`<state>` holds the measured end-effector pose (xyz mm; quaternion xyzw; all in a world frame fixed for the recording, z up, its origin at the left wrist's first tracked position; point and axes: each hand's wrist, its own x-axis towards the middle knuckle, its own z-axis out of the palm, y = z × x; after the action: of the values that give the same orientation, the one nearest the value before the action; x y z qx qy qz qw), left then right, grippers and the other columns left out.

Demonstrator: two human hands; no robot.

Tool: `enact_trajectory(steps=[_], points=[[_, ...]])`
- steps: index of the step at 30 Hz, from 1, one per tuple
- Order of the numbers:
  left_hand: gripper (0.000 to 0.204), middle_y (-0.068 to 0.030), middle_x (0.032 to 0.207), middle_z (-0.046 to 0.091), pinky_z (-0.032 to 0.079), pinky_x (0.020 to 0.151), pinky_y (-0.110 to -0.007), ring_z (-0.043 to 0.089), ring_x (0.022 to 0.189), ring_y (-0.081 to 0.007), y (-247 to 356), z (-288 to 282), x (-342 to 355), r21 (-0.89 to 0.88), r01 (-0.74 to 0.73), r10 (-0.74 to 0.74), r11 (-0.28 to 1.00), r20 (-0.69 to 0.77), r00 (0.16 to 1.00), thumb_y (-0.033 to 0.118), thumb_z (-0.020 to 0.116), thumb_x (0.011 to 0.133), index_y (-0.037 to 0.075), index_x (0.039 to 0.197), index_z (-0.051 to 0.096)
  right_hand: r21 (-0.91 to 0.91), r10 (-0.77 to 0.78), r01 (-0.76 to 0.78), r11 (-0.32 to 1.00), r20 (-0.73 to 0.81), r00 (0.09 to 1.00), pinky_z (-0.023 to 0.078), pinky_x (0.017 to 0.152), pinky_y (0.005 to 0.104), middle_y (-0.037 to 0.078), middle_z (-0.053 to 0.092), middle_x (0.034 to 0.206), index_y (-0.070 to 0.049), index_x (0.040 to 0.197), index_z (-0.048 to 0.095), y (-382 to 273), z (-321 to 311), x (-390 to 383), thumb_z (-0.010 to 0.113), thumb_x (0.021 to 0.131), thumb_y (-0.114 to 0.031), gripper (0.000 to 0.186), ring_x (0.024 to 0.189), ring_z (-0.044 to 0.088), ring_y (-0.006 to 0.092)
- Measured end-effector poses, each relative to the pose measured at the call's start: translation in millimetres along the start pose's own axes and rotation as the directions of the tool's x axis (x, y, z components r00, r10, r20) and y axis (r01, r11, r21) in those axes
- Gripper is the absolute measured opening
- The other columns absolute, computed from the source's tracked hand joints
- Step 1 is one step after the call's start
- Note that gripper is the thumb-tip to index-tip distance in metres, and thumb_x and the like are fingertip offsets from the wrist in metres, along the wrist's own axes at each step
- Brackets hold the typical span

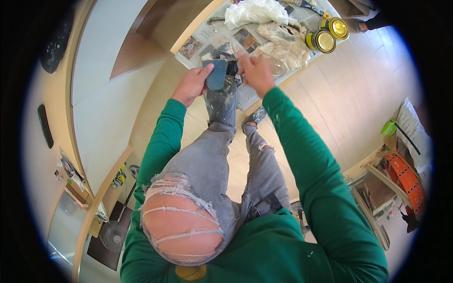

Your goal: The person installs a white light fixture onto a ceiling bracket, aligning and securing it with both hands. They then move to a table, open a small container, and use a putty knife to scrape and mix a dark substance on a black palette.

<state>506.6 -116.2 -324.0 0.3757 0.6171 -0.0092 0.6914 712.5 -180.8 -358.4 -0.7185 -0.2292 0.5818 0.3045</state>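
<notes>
My left hand point(192, 84) grips a flat blue-grey piece with rounded lower corners point(216, 75), thumb over its face. Just right of it, my right hand point(256, 71) is closed, with thumb and index finger bent towards a small dark item point(231, 67); whether the fingers hold anything is unclear. Both hands are over my raised shin and the edge of a newspaper-covered surface point(204, 35). Crumpled whitish plastic and cloth point(283, 54) lie beyond my right hand, and a white bundle point(257, 13) sits farther back.
Two lidded yellow-topped cans point(321, 41) stand at the newspaper's right edge, near a paintbrush point(306, 5). A white panel point(101, 61) rises at left. At right are an orange perforated strip point(405, 181) and a green-headed tool point(389, 128). Another person's foot point(361, 25) shows at top right.
</notes>
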Motion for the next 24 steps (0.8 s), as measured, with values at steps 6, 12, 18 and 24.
enact_trajectory(steps=[6,12,18,24], points=[[0.051,-0.0091,0.079,0.07,0.049,0.067,-0.038,0.062,0.068,-0.0203,-0.4,8.4,51.9,0.535,-0.059,0.072,0.843,-0.004,0.997,0.042,0.058,0.103,-0.007,0.099,0.073,0.262,0.243,-0.238,0.935,0.014,0.97,0.048,0.046,0.0391,0.018,0.066,0.069,0.009,0.089,0.065,11.5,47.5,-10.2,0.066,0.095,-0.036,0.046,0.047,0.061,0.0251],[0.054,-0.0136,0.072,0.068,0.049,0.067,-0.038,0.062,0.067,-0.022,-6.2,5.9,57.5,0.333,0.045,-0.034,0.942,-0.041,0.999,0.042,0.061,0.1,-0.01,0.095,0.073,0.234,0.381,-0.355,0.905,-0.074,0.922,0.036,0.041,0.038,0.012,0.055,0.056,0.003,0.07,0.06,10.0,59.2,4.5,0.066,0.097,-0.031,0.043,0.042,0.05,0.0221],[0.055,-0.0162,0.07,0.067,0.049,0.065,-0.039,0.063,0.065,-0.0256,-11.1,4.4,48.1,0.269,0.234,-0.216,0.934,-0.094,0.972,0.042,0.063,0.099,-0.011,0.089,0.072,0.012,0.341,-0.341,0.94,-0.007,0.94,0.044,0.047,0.0432,0.017,0.062,0.062,0.005,0.072,0.063,14.1,56.5,9.4,0.069,0.094,-0.033,0.045,0.048,0.059,0.0276],[0.061,-0.0312,0.081,0.068,0.052,0.078,-0.051,0.068,0.082,-0.0465,-8.5,10.1,57.1,0.583,0.003,0.101,0.812,-0.145,0.984,0.046,0.053,0.1,-0.01,0.083,0.071,-0.371,0.001,-0.078,0.925,-0.204,0.979,0.053,0.08,0.0525,0.031,0.068,0.088,0.008,0.088,0.067,2.6,62.7,12.1,0.063,0.093,-0.032,0.041,0.086,0.068,0.047]])
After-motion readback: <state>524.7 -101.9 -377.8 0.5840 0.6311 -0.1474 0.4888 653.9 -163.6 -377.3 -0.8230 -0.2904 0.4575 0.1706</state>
